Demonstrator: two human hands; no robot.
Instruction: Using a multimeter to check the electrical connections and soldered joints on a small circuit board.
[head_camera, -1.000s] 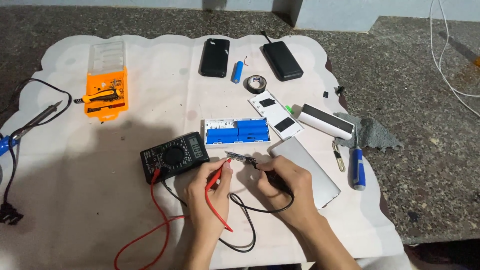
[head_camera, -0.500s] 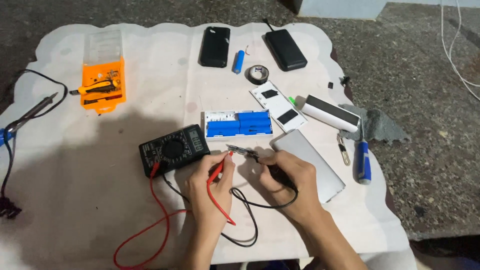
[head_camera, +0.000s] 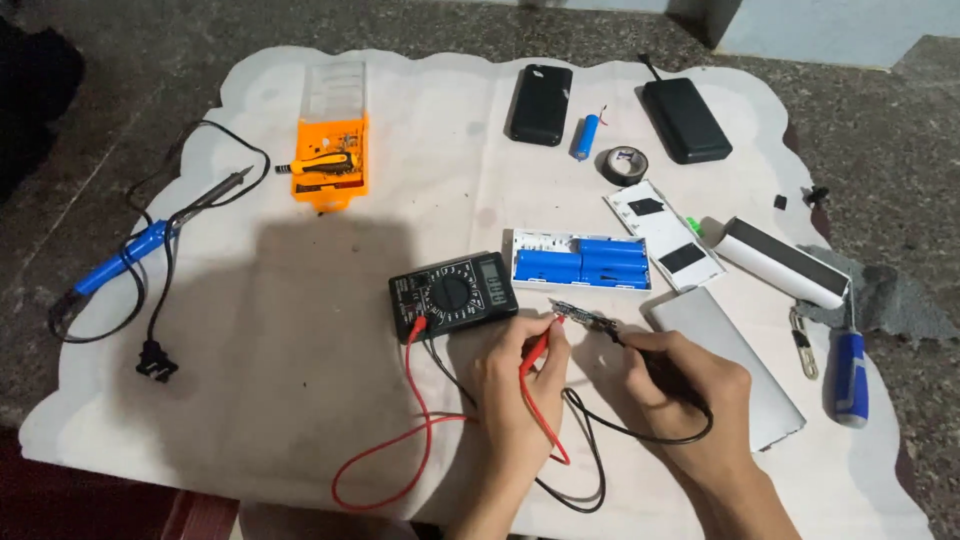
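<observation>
My left hand (head_camera: 515, 385) pinches a red test probe (head_camera: 535, 355), its tip touching a small circuit board (head_camera: 580, 318) on the white sheet. My right hand (head_camera: 690, 395) grips a black test probe (head_camera: 640, 345), whose tip meets the same board from the right. Red and black leads run back to a black multimeter (head_camera: 452, 293) just left of the board. Behind the board lies a white tray of blue cylindrical cells (head_camera: 582, 262).
A silver metal case (head_camera: 725, 365) lies right of my right hand. A blue-handled screwdriver (head_camera: 850, 375), a white casing (head_camera: 785, 262), a tape roll (head_camera: 625, 163), two black devices (head_camera: 541, 103), an orange tool box (head_camera: 330, 160) and a blue soldering iron (head_camera: 135, 255) lie around.
The view has shifted, so everything sits a little lower and to the right in the frame. Both hands stay at the circuit board with the probes.
</observation>
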